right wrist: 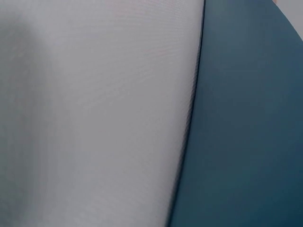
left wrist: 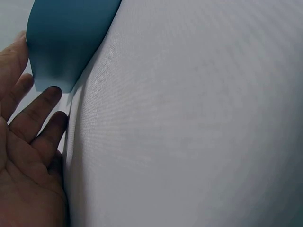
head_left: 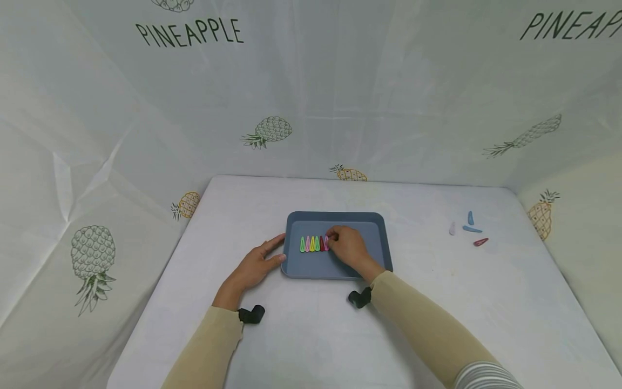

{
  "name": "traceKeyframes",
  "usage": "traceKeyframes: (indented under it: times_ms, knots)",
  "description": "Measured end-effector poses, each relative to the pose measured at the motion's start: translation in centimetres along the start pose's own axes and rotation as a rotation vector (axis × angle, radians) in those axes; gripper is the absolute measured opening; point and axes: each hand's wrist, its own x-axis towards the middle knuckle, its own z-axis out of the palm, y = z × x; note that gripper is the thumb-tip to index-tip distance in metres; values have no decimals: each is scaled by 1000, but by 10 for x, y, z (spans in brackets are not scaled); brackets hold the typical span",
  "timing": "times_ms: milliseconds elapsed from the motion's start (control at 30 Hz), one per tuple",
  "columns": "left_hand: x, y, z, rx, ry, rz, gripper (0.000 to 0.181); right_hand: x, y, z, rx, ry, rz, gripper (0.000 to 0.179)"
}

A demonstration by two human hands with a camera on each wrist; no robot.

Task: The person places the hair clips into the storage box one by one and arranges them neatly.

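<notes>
A blue-grey tray [head_left: 311, 273] lies on the white table, with several snap hair clips in a row inside it: green, pink, a yellow hair clip [head_left: 312, 244], green and a dark red hair clip [head_left: 322, 243]. At the row's right end, my right hand [head_left: 347, 246] pinches a pink hair clip [head_left: 327, 243] with curled fingers. My left hand [head_left: 255, 267] touches the tray's left edge, its fingers fairly straight. In the left wrist view those fingers [left wrist: 35, 113] reach the tray wall [left wrist: 71, 42]. The right wrist view shows only the tray's side [right wrist: 246, 118] and the table, no fingers.
On the table's right side lie more hair clips: a pale lilac clip [head_left: 452, 228], a blue clip [head_left: 470, 218], another blue clip [head_left: 472, 229] and a red clip [head_left: 480, 242]. A pineapple-printed sheet [head_left: 340, 97] hangs behind and beside the table.
</notes>
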Motion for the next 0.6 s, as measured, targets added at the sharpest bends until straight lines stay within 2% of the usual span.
traceKeyframes:
  times_ms: [600]
  knots:
    - [0, 1, 0, -9, 3, 0, 65, -1, 0, 0, 13, 7, 9, 19]
